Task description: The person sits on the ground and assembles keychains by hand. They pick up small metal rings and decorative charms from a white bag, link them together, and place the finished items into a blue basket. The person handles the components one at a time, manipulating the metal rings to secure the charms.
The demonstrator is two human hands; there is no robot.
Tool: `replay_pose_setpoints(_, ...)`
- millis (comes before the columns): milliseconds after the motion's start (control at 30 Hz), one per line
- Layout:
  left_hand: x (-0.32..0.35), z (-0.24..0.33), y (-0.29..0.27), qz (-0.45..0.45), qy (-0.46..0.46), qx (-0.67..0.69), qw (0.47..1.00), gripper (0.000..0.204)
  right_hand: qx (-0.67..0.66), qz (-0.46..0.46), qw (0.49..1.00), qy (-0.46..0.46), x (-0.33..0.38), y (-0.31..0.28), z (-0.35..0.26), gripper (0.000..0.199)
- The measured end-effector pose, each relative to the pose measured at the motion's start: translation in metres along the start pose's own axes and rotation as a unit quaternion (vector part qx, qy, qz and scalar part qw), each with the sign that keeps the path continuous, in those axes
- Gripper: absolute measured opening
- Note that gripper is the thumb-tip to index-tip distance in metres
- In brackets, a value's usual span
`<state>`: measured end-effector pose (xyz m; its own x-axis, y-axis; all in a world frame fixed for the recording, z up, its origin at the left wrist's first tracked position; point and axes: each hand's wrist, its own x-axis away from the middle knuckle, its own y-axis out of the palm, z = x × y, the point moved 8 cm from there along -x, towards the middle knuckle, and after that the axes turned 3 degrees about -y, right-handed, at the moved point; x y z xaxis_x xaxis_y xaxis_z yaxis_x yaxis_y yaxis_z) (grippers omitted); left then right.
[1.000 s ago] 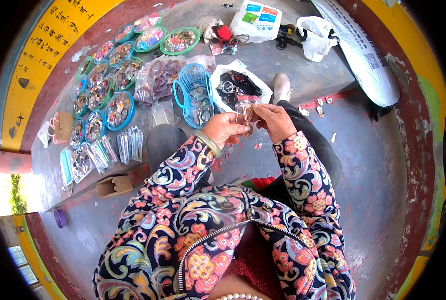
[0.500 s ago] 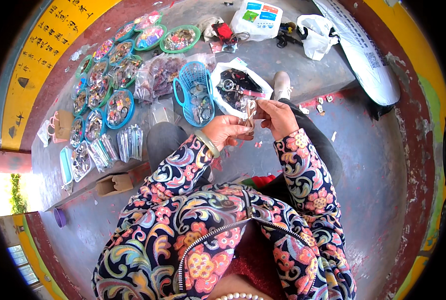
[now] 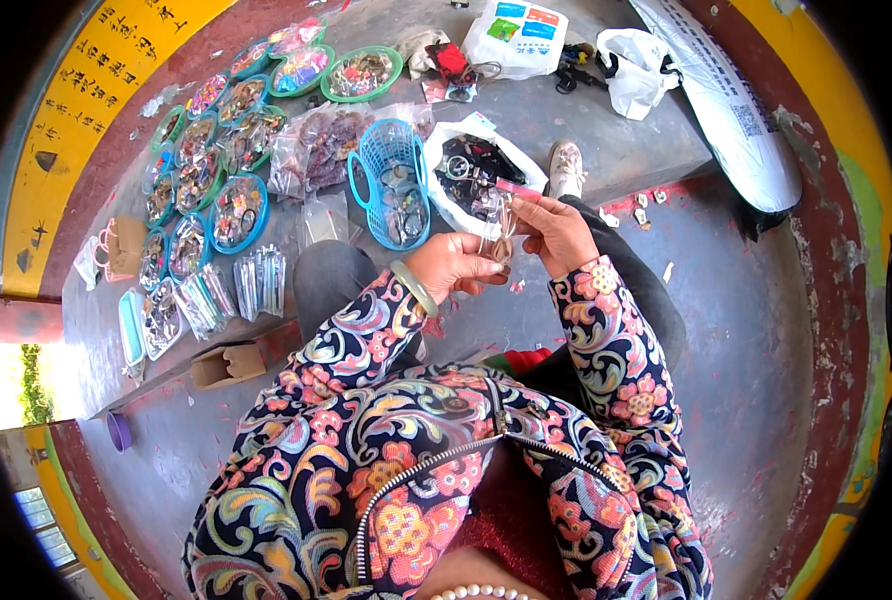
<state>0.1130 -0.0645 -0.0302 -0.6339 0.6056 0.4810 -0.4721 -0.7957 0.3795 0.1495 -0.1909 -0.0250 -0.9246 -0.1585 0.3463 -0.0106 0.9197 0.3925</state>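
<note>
A looped tan cord point(image 3: 503, 243), with what looks like clear plastic around it, is held up between my two hands. My left hand point(image 3: 451, 265) pinches its lower left part between thumb and fingers. From the other side, my right hand point(image 3: 554, 235) grips its upper right edge with fingers curled. Just beyond them stands an open white bag point(image 3: 436, 205) filled with dark straps and watch-like pieces point(image 3: 478, 165). Beside that bag is a blue plastic basket point(image 3: 357, 185) with clear-wrapped items inside.
Several round baskets of small goods point(image 3: 236, 215) spread over the raised ledge on the left, near pen-like packets point(image 3: 260, 283). A cardboard box point(image 3: 228, 366) sits at the ledge edge. White bags point(image 3: 634, 75) and a silver, board-like panel point(image 3: 736, 115) lie farther back.
The cord hangs lower and more loosely looped between my hands, with clear plastic showing above it. My fingers have shifted slightly; both arms stay in nearly the same place.
</note>
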Motion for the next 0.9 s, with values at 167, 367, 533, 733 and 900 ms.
replay_pose_setpoints(167,-0.002,-0.004,0.0,-0.025,0.013,-0.051,0.998,0.028,0.019,0.01,1.0,-0.012,0.003,0.003,-0.004,0.018)
replay_pose_setpoints(367,0.01,0.031,-0.007,0.057,0.102,-0.024,0.993,0.027,0.087,0.001,0.994,-0.067,0.008,0.01,-0.016,0.019)
replay_pose_setpoints(533,0.017,0.049,-0.008,0.079,0.162,0.031,0.983,0.028,0.155,-0.017,0.982,-0.104,0.014,0.024,-0.021,0.019)
replay_pose_setpoints(733,0.008,0.034,-0.011,0.08,0.112,0.162,0.977,0.026,0.146,-0.025,0.979,-0.141,0.016,0.028,-0.022,0.019)
replay_pose_setpoints(900,0.007,0.029,-0.013,0.077,0.112,0.169,0.976,0.023,0.162,-0.028,0.979,-0.122,0.014,0.026,-0.018,0.02)
